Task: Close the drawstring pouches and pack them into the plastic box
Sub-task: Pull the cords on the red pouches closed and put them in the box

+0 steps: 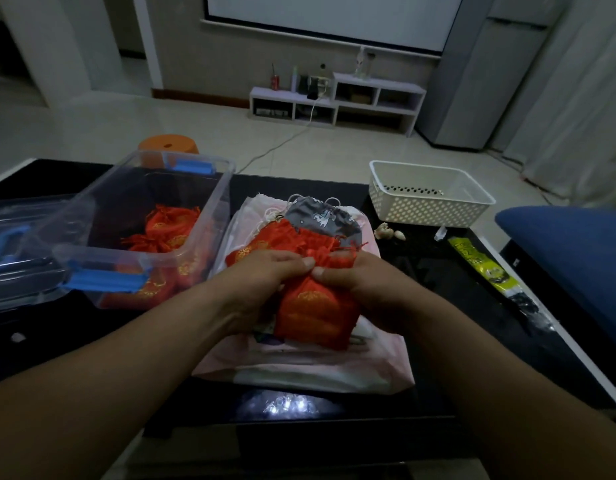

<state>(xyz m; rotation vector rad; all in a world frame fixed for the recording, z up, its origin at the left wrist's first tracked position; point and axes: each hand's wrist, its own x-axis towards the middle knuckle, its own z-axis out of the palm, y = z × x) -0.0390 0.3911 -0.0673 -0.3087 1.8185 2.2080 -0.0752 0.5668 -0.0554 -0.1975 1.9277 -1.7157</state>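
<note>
Over the dark table: both grips pinching one red pouch

Head view. At the middle of the table (438,278), pinching the gathered neck of a red pouch (317,313) from both sides: left grip (265,282) on the neck's left, right grip (362,285) on its right. Fingers curled onto the cloth, fingertips nearly meeting. Cannot tell whether the cord is fully drawn.

Below the grips, the pouch's gold-patterned body, lying on a pile of flat cloth bags. Further back on the same pile, a second red pouch (265,242) and a grey patterned pouch (323,220) with white cords. Under all of these, a pale pink bag (299,368).

Just left of the pile, a clear plastic box (220,202) with blue latches, lid off, holding several red pouches (168,230) with gathered tops. At far left, beside the box, a clear lid (22,216) with a blue handle.

Toward the table's far right, a white perforated basket (420,213). In front of it, a few small shells (389,233). Nearer the right edge, a yellow-green packet (479,261). Behind the box, on the floor, an orange stool (168,144).
</note>
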